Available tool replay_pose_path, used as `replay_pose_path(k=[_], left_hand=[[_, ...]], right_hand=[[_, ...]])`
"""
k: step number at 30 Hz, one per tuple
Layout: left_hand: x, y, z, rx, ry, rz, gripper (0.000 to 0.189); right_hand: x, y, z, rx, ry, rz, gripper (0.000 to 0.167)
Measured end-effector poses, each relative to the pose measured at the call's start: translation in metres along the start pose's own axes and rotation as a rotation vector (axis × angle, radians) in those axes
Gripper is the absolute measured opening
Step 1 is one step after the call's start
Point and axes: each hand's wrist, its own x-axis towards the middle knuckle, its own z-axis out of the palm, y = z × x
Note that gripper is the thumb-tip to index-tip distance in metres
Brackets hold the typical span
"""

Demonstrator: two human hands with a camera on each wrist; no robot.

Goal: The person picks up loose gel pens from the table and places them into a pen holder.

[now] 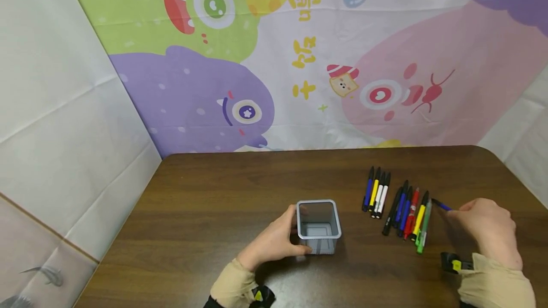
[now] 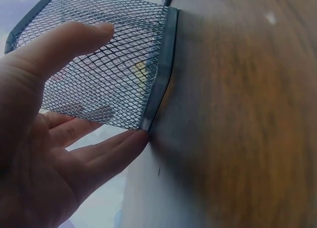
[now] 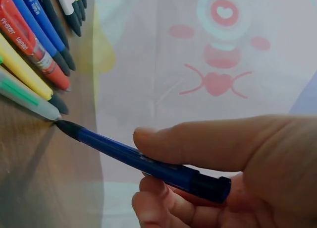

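My left hand point(image 1: 276, 239) holds a square mesh pen holder point(image 1: 321, 246) that stands upright on the table. In the left wrist view the thumb lies along one mesh side point(image 2: 114, 69), with a fingertip at the base's corner. My right hand point(image 1: 488, 225) pinches a blue pen point(image 1: 442, 205) near its clicker end, between thumb and fingers. In the right wrist view the pen's black tip points toward a clear-and-green pen point(image 3: 29, 99). Beside it lie a yellow pen point(image 1: 419, 217), a red pen point(image 1: 412, 213) and several blue and black ones.
A second, smaller group of pens, with a blue pen point(image 1: 368, 191), a yellow one and white ones, lies farther back on the brown wooden table point(image 1: 205, 203). A cartoon-printed cloth point(image 1: 299, 122) hangs behind the table's far edge.
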Motion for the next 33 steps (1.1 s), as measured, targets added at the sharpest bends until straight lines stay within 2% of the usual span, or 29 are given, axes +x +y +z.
replay_pose_path(k=[8,13,16,20,27,33], left_hand=[[0.002,0.001,0.001,-0.086,-0.02,0.018,0.078],[-0.003,0.019,-0.003,-0.112,-0.02,0.025,0.076],[-0.005,0.03,-0.007,-0.123,-0.024,0.019,0.073],[-0.007,0.036,-0.009,-0.131,-0.028,0.005,0.071],[-0.007,0.036,-0.009,-0.116,-0.025,0.02,0.071],[-0.006,0.033,-0.007,-0.128,-0.032,0.025,0.072]], right_hand=[[-0.007,-0.003,-0.002,-0.007,0.133,-0.046,0.039],[-0.01,-0.008,-0.004,-0.003,0.201,-0.043,0.035],[-0.012,-0.011,-0.005,-0.012,0.216,-0.027,0.034],[-0.014,-0.015,-0.008,-0.028,0.218,-0.016,0.033],[-0.022,-0.02,-0.013,0.004,0.25,-0.053,0.037],[-0.028,-0.027,-0.013,0.042,0.276,-0.046,0.047]])
